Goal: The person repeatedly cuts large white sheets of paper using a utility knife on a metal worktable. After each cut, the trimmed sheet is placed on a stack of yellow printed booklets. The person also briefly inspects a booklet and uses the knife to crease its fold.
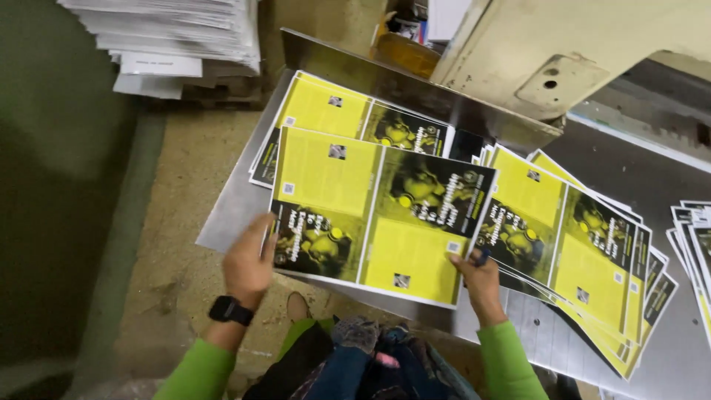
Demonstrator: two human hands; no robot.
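Holding a printed sheet (381, 215) by its near edge, both hands work over a metal surface (237, 207). Head view, the only one: left hand (248, 263) pinches the sheet's near-left corner, grip closed on it, thumb on top; black watch (231, 310) on that wrist. Right hand (481, 285) clamps the near-right edge, grip closed on the sheet too, with something small and dark at the fingertips, can't tell what. Green sleeves on both arms.

Sheet is yellow and black, four panels, lying tilted across the surface, its near edge hanging past the surface edge toward the person. It overlaps a matching stack (348, 118) further back and sits just beside a fanned pile (585, 259) of the same prints on the right. More prints (696, 252) at the far right edge.

Handling judgement: thin glossy paper, light, floppy, likely slippery against its neighbours, creases easily; the two opposite near corners look like the sensible hold.

Containers: none seen. White paper stack (178, 33) on the floor upper left; cream machine housing (578, 52) above the surface.
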